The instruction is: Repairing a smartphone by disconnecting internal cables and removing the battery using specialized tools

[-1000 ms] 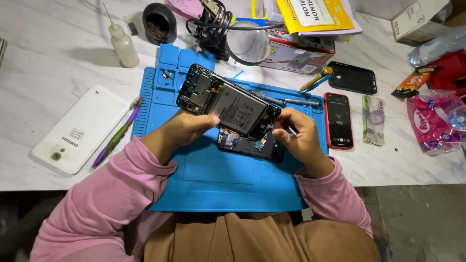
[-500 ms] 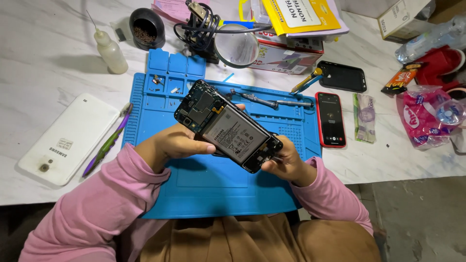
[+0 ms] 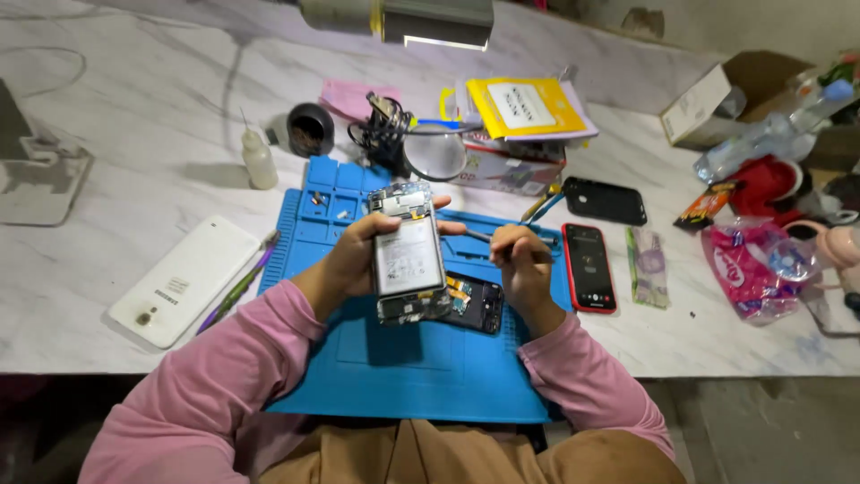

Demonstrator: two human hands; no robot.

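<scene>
Marble bench, blue mat (image 3: 403,376): left hand (image 3: 358,260) wraps the opened phone (image 3: 408,255) above the mat, right hand (image 3: 520,260) pinches tweezers (image 3: 484,237); best keep phone steady, tips light.

The bench (image 3: 134,134) is white marble with grey veins. The mat (image 3: 430,376) is bright blue. The opened phone (image 3: 408,255) shows a pale grey battery framed in black, and the part (image 3: 475,300) lying under it is black with orange and blue bits. The sleeves (image 3: 224,376) are pink. The back cover (image 3: 184,278) is white. One phone (image 3: 589,267) has a red rim and black screen; another phone (image 3: 605,200) is black. The booklet (image 3: 524,106) is yellow. The bag (image 3: 748,269) is pink, and the bottle (image 3: 260,163) is whitish.
</scene>
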